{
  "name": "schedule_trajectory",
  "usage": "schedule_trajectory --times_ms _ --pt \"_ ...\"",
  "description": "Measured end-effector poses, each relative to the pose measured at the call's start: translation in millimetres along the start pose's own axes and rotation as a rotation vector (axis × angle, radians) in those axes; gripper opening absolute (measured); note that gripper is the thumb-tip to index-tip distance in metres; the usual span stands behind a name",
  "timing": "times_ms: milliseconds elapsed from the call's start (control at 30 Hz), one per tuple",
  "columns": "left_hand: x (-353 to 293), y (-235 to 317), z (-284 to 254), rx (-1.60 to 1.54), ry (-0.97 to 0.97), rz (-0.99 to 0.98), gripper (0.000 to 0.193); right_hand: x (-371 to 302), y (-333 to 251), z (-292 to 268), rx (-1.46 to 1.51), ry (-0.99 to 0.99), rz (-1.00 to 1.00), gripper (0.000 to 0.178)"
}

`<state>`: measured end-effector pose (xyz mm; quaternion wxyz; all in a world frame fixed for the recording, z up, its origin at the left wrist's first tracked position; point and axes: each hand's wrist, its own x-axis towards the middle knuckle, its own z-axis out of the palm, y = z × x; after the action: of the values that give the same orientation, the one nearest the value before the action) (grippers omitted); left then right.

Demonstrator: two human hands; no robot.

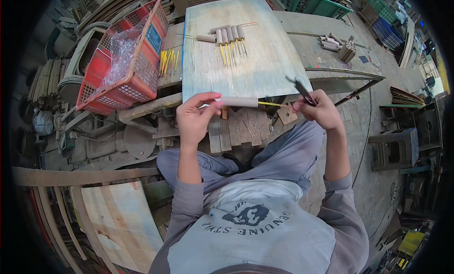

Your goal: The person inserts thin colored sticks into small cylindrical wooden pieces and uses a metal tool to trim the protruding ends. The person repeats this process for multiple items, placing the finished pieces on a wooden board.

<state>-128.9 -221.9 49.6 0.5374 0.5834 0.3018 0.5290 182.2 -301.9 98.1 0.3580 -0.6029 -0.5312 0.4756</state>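
My left hand (pixel 196 115) is closed in a pinch on the left end of a grey-beige tube (pixel 240 102), held level over the near edge of the board. A thin yellow cord (pixel 269 104), reddish toward its tip, comes out of the tube's right end. My right hand (pixel 321 111) is closed, pinching the cord's far tip. The same hand also grips a dark plier-like tool (pixel 302 90), its jaws pointing up and left. Beyond, on the pale wooden board (pixel 283 61), lie several similar tubes (pixel 230 35), most with yellow cords toward me.
Left of the board, a bundle of yellow cords (pixel 169 62) lies beside a red plastic crate (pixel 137 75) holding clear plastic wrap. More tubes (pixel 331 42) rest on the bench at the right, near a green crate (pixel 314 3). A stool (pixel 394 148) stands on the right.
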Motion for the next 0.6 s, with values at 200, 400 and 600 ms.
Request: schedule_trajectory --times_ms 200,400,600 --pt "-2.9 -11.9 -8.5 0.042 0.271 -0.024 0.019 68.0 11.1 16.5 0.493 0.410 -0.009 0.016" --pt "-20.9 -17.4 -3.2 -0.062 0.237 -0.070 0.017 162.2 18.4 16.3 0.265 0.807 0.029 0.018" --pt "-35.3 -12.6 -14.2 -0.057 0.261 -0.112 0.014 195.3 22.6 38.1 -0.039 0.953 -0.019 0.022"
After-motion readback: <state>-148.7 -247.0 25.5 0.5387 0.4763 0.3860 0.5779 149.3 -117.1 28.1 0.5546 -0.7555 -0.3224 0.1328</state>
